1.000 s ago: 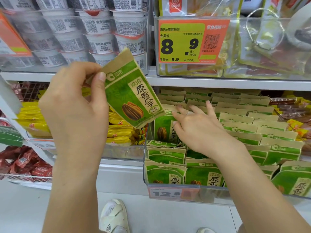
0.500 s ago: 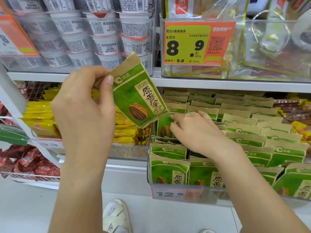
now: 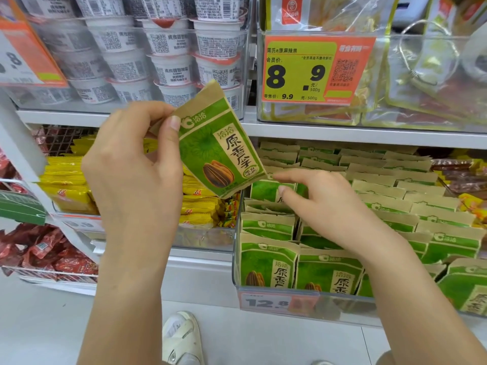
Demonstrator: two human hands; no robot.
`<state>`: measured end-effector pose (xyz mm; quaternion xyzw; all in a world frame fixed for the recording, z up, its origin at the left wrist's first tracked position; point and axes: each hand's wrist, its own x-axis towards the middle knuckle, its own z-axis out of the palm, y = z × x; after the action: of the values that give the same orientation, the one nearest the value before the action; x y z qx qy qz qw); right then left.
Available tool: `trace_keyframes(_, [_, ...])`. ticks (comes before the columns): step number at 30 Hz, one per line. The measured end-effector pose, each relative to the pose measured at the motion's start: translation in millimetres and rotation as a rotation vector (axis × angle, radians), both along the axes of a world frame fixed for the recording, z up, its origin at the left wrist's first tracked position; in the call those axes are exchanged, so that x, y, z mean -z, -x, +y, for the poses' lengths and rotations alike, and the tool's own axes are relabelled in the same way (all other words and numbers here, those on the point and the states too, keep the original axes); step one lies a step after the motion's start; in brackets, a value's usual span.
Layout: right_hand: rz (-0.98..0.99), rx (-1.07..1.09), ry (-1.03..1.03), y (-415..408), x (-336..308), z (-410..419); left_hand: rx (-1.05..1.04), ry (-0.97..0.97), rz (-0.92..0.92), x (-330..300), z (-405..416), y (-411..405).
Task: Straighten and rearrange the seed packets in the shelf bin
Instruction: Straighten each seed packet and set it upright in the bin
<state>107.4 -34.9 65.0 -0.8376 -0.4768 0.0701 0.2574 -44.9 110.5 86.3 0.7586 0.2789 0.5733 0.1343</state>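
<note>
- Two hands are working at once: with our left hand (image 3: 134, 164) we are pinching one seed packet (image 3: 218, 151) by its top left corner between thumb and curled fingers, holding it tilted in the air above and to the left of the shelf bin (image 3: 303, 295).
- Our right hand (image 3: 326, 206) is reaching into the bin with its fingers loosely extended, fingertips touching the packets in the left rows; it is closing round nothing that we can see.
- We are judging the step to be mid-rearrangement: one packet is lifted out while the other hand is tidying or opening a gap among the standing packets (image 3: 268, 262).
- The next move is probably calling for a slot in the left rows, then for turning the held packet upright, face forward, and sliding it in level with its neighbours.
- On the packets we are reading 洽洽 and 原香, with a sunflower seed pictured on green and kraft paper.
- The price strip (image 3: 276, 302) on the bin front is showing 12.8.
- The orange and yellow tag (image 3: 316, 69) on the shelf above is reading 会员价 8.9 and 零售价 9.9 per 500g, with a QR code.
- To the left, yellow snack packs (image 3: 71, 185) and stacked white cups (image 3: 168, 48) are sitting in other bins; their print is too small for us to read.
</note>
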Motion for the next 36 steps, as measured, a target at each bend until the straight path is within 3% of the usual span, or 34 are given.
trace_keyframes(4, [0.275, 0.028, -0.347, -0.8, -3.4, -6.0, 0.045, 0.003, -0.072, -1.2, -4.1, -1.7])
trace_keyframes(7, [0.414, -0.020, -0.421, 1.6, -3.8, -6.6, 0.119, 0.064, -0.137, -2.8, -6.0, -2.4])
trace_keyframes(13, [0.282, -0.002, -0.345, -2.1, 0.8, -5.8, 0.188, 0.090, -0.124, -0.6, -10.8, -5.5])
trace_keyframes(17, [0.250, -0.015, -0.443, -1.2, -3.3, -5.0, 0.238, 0.071, -0.175, -3.5, -19.5, -7.9])
trace_keyframes(20, [0.238, -0.027, -0.567, -2.0, -6.9, -6.2, 0.408, 0.100, -0.253, -6.7, -31.9, -13.6])
trace_keyframes(23, [0.191, -0.008, -0.646, -7.7, -9.2, -14.7, 0.634, 0.318, -0.276, -0.5, -32.1, -23.4])
trace_keyframes(25, [0.162, 0.039, -0.679, -13.7, -10.3, -23.0, 0.618, 0.409, -0.120, 11.6, -24.3, -29.9])
trace_keyframes(28, [0.140, 0.121, -0.697, -21.6, -9.9, -32.9, 0.459, 0.268, 0.350, 35.4, -19.8, -38.7])
trace_keyframes(30, [0.140, 0.153, -0.688, -23.8, -8.4, -35.7, 0.436, 0.205, 0.550, 45.9, -25.1, -44.5])
trace_keyframes(33, [0.161, 0.168, -0.679, -24.2, -5.6, -35.6, 0.451, 0.123, 0.748, 54.1, -32.3, -52.2])
trace_keyframes(36, [0.154, 0.173, -0.670, -23.2, -3.7, -33.8, 0.436, 0.108, 0.825, 52.8, -34.6, -52.8])
